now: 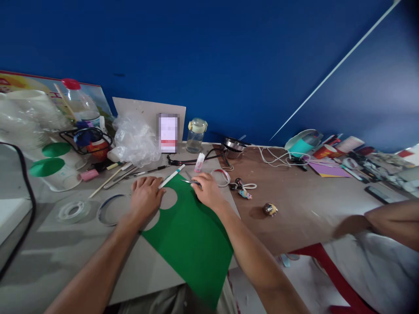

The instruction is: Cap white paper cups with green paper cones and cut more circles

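Note:
A green paper sheet (pixel 191 237) with a round hole cut near its top lies on the grey board (pixel 81 244) in front of me. My left hand (pixel 145 196) rests on the sheet's upper left corner with fingers curled, beside a white pen (pixel 171 176). My right hand (pixel 207 189) lies over the sheet's top edge, its fingers closed on a pair of scissors (pixel 190 181) whose blades point left.
A clear tape roll (pixel 72 211) and a thin ring (pixel 109 209) lie left of my hands. Cups with green lids (pixel 52 168), a plastic bag (pixel 135 139), a jar (pixel 196 135) and tools crowd the back. Another person's arm (pixel 389 222) reaches in at the right.

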Demonstrator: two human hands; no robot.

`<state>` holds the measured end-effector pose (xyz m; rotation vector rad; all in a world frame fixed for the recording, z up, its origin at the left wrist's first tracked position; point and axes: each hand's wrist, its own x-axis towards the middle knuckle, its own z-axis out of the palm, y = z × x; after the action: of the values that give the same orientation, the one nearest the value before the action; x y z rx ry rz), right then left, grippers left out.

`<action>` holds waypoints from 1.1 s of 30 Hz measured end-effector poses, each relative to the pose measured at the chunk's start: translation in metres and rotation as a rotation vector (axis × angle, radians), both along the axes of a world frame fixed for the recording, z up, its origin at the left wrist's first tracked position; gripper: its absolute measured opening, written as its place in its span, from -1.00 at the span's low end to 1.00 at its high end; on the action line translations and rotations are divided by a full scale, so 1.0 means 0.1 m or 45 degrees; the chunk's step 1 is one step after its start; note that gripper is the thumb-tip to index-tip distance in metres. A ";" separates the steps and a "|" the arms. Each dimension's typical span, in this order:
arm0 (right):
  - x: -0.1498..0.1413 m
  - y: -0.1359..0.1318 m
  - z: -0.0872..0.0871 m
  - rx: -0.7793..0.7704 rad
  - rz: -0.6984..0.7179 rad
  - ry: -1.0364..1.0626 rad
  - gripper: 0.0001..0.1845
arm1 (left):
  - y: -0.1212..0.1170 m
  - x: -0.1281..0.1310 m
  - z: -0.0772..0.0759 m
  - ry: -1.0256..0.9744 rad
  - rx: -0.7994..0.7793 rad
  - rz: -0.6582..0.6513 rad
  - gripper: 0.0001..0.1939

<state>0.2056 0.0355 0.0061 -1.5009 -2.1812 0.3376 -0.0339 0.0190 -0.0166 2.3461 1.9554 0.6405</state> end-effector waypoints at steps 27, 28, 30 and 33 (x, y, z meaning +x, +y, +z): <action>0.14 -0.09 0.32 -0.369 -0.108 -0.471 -0.51 | -0.03 0.10 -0.12 -0.131 0.064 -0.292 -0.66; 0.15 -0.09 0.32 -0.376 -0.110 -0.474 -0.52 | -0.04 0.11 -0.14 -0.121 0.054 -0.305 -0.66; 0.15 -0.09 0.33 -0.388 -0.092 -0.479 -0.51 | -0.04 0.12 -0.17 -0.092 0.035 -0.321 -0.65; 0.15 -0.10 0.35 -0.401 -0.067 -0.501 -0.54 | -0.03 0.10 -0.17 -0.065 0.017 -0.340 -0.63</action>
<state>0.2209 0.0260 0.0407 -1.9303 -2.4701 0.4121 -0.0235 0.0165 -0.0334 2.5088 1.5818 0.6869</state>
